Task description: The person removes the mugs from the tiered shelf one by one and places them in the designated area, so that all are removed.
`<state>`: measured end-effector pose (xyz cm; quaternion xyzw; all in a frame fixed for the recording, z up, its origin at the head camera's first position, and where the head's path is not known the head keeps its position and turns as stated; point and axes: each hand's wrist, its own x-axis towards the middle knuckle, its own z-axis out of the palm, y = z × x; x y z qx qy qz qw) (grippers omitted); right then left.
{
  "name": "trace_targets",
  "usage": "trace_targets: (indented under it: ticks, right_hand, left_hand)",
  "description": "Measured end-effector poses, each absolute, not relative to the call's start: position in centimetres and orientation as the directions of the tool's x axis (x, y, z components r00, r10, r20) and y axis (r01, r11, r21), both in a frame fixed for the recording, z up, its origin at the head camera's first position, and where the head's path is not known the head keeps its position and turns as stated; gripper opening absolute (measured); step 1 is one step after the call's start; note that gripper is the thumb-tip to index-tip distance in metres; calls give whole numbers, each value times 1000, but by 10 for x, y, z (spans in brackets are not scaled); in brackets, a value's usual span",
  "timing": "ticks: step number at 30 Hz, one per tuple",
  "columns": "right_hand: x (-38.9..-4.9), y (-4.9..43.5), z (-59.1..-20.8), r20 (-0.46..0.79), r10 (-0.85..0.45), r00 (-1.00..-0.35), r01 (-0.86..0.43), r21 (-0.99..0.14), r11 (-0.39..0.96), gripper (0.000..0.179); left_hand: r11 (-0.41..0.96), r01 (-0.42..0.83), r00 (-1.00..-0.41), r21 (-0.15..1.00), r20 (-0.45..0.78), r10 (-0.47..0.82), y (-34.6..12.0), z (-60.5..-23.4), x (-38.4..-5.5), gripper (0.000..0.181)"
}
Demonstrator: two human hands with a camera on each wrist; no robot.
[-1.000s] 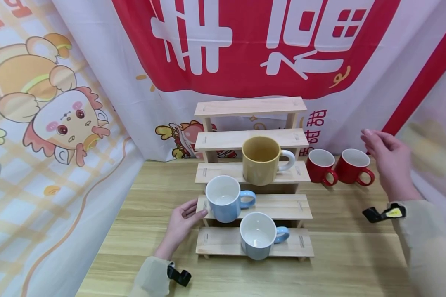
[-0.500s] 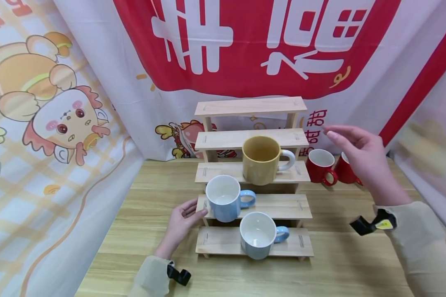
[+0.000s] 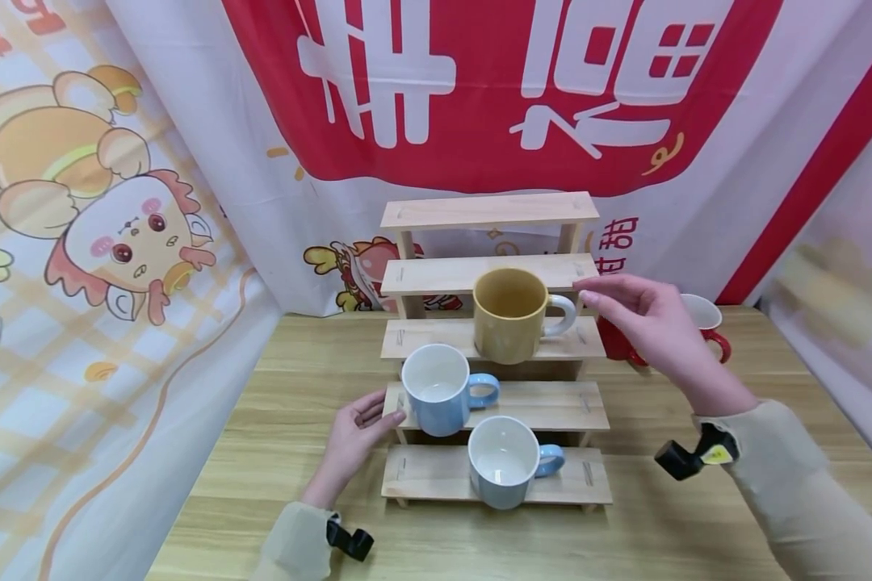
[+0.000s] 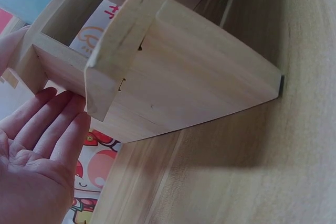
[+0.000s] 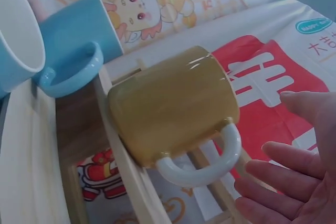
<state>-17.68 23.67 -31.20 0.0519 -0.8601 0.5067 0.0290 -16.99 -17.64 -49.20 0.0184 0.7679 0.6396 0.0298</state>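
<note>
A stepped wooden shelf rack (image 3: 446,480) stands on the table. My left hand (image 3: 359,432) holds the left end of its second step from the front; in the left wrist view the fingers (image 4: 47,119) lie under the board with the thumb above. A mustard-yellow mug (image 3: 509,331) with a white handle sits on the third step. Just right of that handle is my right hand (image 3: 654,327), fingers extended and nothing in it; the right wrist view shows a gap to the handle (image 5: 205,171). A light blue mug (image 3: 436,411) occupies the second step, a pale blue-grey mug (image 3: 501,484) the front one.
Behind my right hand, two red mugs (image 3: 715,335) stand on the wood-grain table (image 3: 320,355) right of the rack, partly covered. A printed cloth (image 3: 262,202) hangs behind the rack and along the sides. The two upper steps (image 3: 490,210) bear no mugs.
My right hand has moved left and downward, from beside the far red mug to the yellow mug's handle, now covering parts of the red mugs. My left hand keeps its hold on the rack.
</note>
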Motion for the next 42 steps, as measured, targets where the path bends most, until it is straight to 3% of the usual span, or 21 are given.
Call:
trace_targets:
  ticks: [10,42]
  right_hand:
    - [-192,225,-326,45,-119,-992,-90,-912,399,59]
    - [-204,213,-349,-6,-156,-988,1,-1000,30,45]
  left_hand:
    - [180,-9,-998,984,-21,64,-176,-492,-171,65]
    - [139,-11,-997,990,-21,70,-176,-492,-170,58]
